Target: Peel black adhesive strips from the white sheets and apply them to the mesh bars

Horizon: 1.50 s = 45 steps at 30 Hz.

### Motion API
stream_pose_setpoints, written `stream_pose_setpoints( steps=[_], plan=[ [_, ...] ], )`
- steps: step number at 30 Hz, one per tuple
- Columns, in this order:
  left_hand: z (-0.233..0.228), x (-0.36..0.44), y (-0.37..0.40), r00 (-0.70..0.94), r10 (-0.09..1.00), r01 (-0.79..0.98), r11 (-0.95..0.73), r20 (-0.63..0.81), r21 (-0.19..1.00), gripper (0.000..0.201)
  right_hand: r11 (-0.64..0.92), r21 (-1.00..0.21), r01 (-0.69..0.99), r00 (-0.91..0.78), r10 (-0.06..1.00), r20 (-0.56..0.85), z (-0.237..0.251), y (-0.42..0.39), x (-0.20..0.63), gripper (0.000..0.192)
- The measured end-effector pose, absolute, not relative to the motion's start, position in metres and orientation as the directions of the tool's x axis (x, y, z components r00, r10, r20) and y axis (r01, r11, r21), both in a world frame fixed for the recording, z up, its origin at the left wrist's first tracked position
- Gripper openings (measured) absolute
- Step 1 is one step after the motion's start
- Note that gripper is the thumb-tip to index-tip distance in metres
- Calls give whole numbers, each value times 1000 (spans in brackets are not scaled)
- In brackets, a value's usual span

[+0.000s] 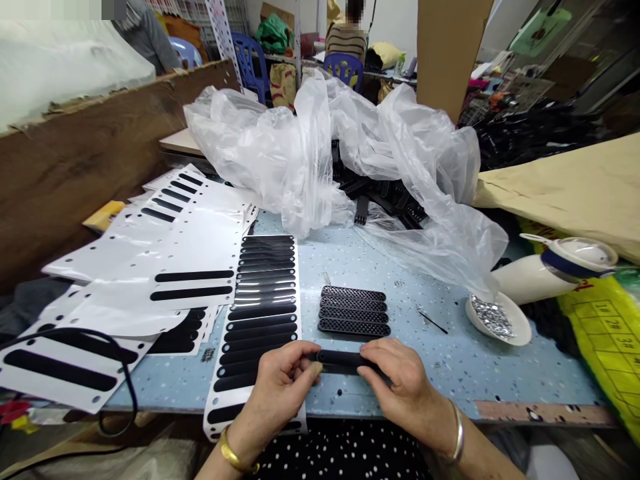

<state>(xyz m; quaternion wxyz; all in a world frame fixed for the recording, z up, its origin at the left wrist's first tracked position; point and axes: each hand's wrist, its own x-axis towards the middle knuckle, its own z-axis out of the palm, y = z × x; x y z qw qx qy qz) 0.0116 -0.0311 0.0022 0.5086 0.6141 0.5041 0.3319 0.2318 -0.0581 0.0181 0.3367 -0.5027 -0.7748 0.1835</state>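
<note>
Fingers of both hands pinch a black strip (345, 360) over the speckled blue table (440, 363).

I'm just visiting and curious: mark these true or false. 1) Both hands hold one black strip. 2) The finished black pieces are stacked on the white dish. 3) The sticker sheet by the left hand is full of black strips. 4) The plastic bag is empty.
1) True: the left hand and right hand grip one black strip at its ends.
2) False: the four black pieces lie on the table; the dish holds small silvery bits.
3) True: the sheet shows rows of black strips.
4) False: the bag has black parts inside.
</note>
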Motion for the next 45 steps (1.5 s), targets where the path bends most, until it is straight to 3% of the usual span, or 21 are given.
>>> stream_pose_setpoints(
  steps=[6, 15, 26, 38, 45],
  plan=[
    [1, 11, -31, 275, 953, 246, 62, -131, 967, 19, 425, -625, 655, -266, 903, 336, 16, -58, 231, 15],
    [6, 21, -26, 217, 919, 182, 293, -329, 939, 20, 426, -654, 625, -259, 904, 341, 18, -55, 232, 13],
    [8, 26, -24, 159, 925, 191, 314, -345, 930, 20, 263, -898, 353, -129, 964, 231, 6, -50, 241, 17],
    [17, 29, -21, 135, 923, 191, 333, -360, 924, 21, 329, -866, 376, -175, 943, 282, 2, -53, 247, 20],
    [11, 27, -23, 137, 939, 223, 282, -316, 933, 21, 302, -837, 455, -88, 951, 296, 3, -62, 264, 28]
  ],
)
